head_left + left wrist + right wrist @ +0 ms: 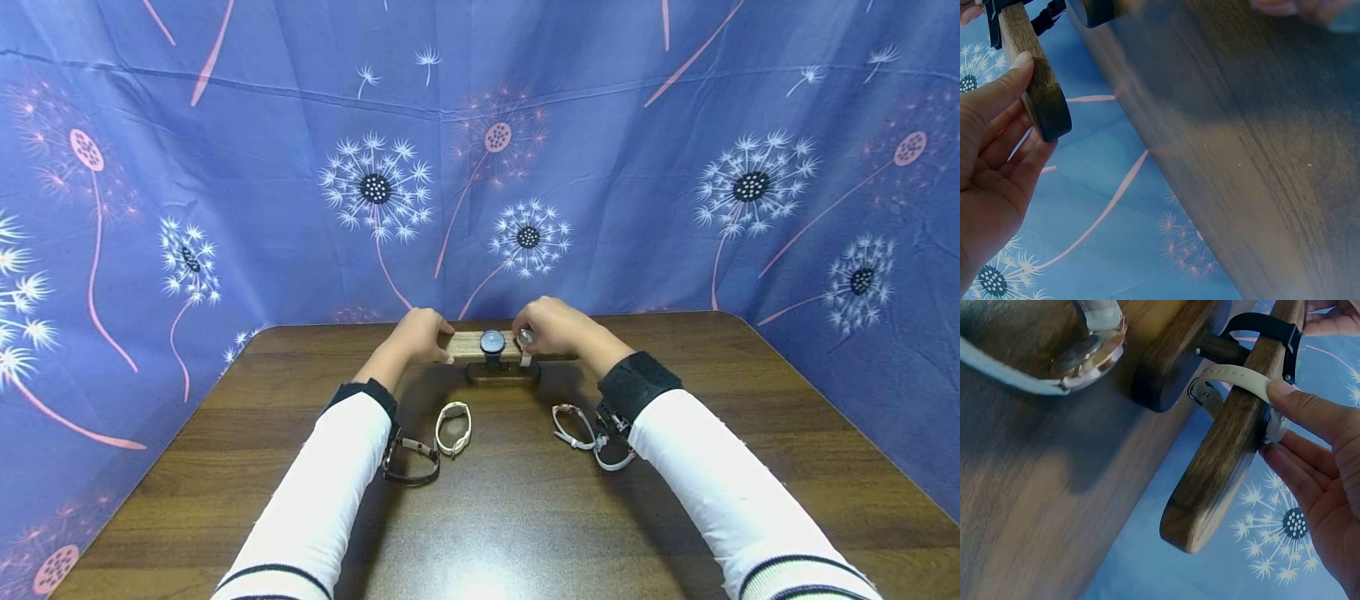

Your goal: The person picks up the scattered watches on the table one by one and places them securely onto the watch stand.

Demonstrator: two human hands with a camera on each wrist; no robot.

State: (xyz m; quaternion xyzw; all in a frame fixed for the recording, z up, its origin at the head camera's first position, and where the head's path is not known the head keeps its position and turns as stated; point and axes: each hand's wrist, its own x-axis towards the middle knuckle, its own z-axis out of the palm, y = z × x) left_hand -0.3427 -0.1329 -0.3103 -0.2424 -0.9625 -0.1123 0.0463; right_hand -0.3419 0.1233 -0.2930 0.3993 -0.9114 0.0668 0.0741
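A wooden watch stand with a crossbar (467,345) on a dark oval base (504,377) stands at the table's far edge. My left hand (418,335) grips the left end of the crossbar, thumb on one face and fingers behind, as the left wrist view shows. Around the middle of the bar hangs a black-strapped watch (492,342). Beside it to the right, a watch with a pale cream strap (1241,379) loops around the bar. My right hand (553,327) pinches that watch near its case, thumb on the strap and fingers beneath.
On the table (495,500), a cream watch (469,427) and a dark-strapped watch (412,481) lie to the left. Two white-strapped watches, one (576,442) and another (615,467), lie near my right wrist. A blue dandelion-print cloth (600,208) hangs behind.
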